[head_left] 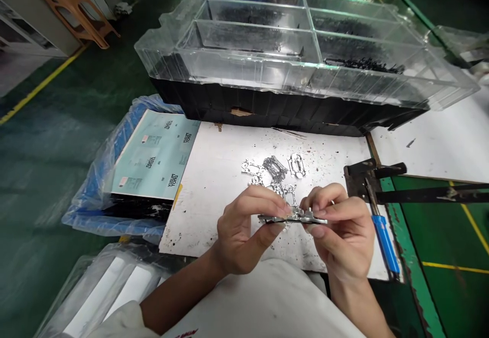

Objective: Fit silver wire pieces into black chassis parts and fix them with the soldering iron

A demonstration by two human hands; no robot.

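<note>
Left hand point(244, 231) and right hand point(342, 231), fingers curled and nearly closed, pinch a flat die-cast metal piece point(294, 217) by its ends above a white work board point(198, 215). The piece appears stiff, light and sharp-edged, best held at its rim. Similar castings point(273, 169) lie just beyond; farther off, a blue-handled screwdriver point(385, 243) lies right and a clear compartment tray point(260, 37) stands ahead.

The pale teal card point(155, 157) by the white board's point(225, 175) left edge repeats "TOKYO" in black (its smaller print is unreadable). Red lettering point(188, 332) on the white garment point(260, 302) is cut off.
</note>
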